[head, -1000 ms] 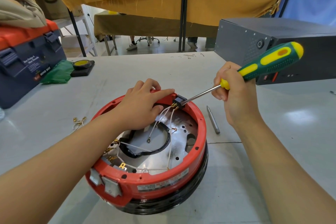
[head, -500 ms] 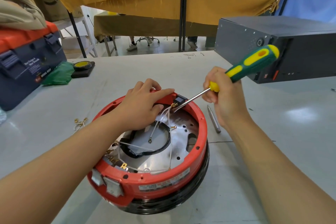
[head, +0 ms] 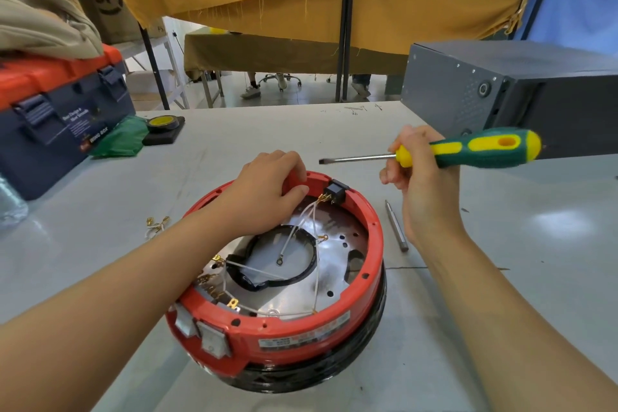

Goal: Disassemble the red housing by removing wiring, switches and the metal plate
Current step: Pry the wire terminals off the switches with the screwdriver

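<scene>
Lifted clear since half a second ago, the screwdriver (head: 434, 152) no longer has its tip at the black switch (head: 336, 190); its shaft now lies about level above the far rim, blade pointing left, touching nothing.

Nearest, the red housing (head: 301, 334) sits on the grey surface (head: 501, 328) atop a black base (head: 317, 368), two pale rocker switches (head: 200, 331) on its near-left wall. Inside lies the metal plate (head: 337, 264), perforated, with a black ring (head: 287, 261) around its central opening. White wires (head: 311, 224) with brass terminals cross the plate and run up to the black switch, seated in the far rim.

The left hand (head: 267, 191) grips the far-left rim, fingers curled over the edge, thumb inside. The right hand (head: 424, 184), beyond and right of the housing, is closed around the green-and-yellow screwdriver handle.

A metal bit (head: 395, 226) lies just right of the housing; loose brass terminals (head: 156, 223) lie to its left. Farther off are a blue toolbox (head: 57, 120) with an orange lid, a green cloth (head: 120, 140), a tape roll (head: 163, 122) on a black pad, and a dark grey case (head: 501, 90) at far right.
</scene>
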